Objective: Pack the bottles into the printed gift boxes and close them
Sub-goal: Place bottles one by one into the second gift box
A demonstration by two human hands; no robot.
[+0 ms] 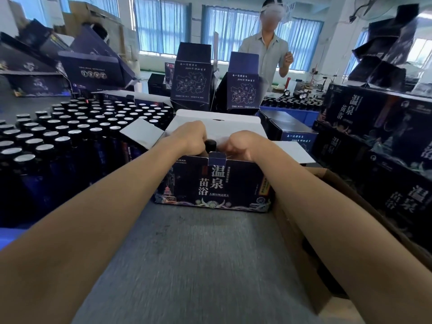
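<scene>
A bottle was gripped by the left hand inside the open gift box at mid-desk. The right hand's grasp could not be told. Its flaps were not yet closed, and many spare bottles stood unpacked at the left.

A: Box in work?
B: Gift box — dark navy, large white characters on the front, ornament band along the bottom edge. It stands upright, top open; flaps are white inside, rear flap raised, side flaps spread outward.
A: Contents?
B: One bottle shows at the opening — black cap only, upright. The rest is hidden.
A: Stock?
B: Loose bottles to the left, upright in close rows, dark blue, black caps with silvery tops. Closed boxes are stacked at right, same print. Two map-printed boxes stand behind, top flaps up.
</scene>
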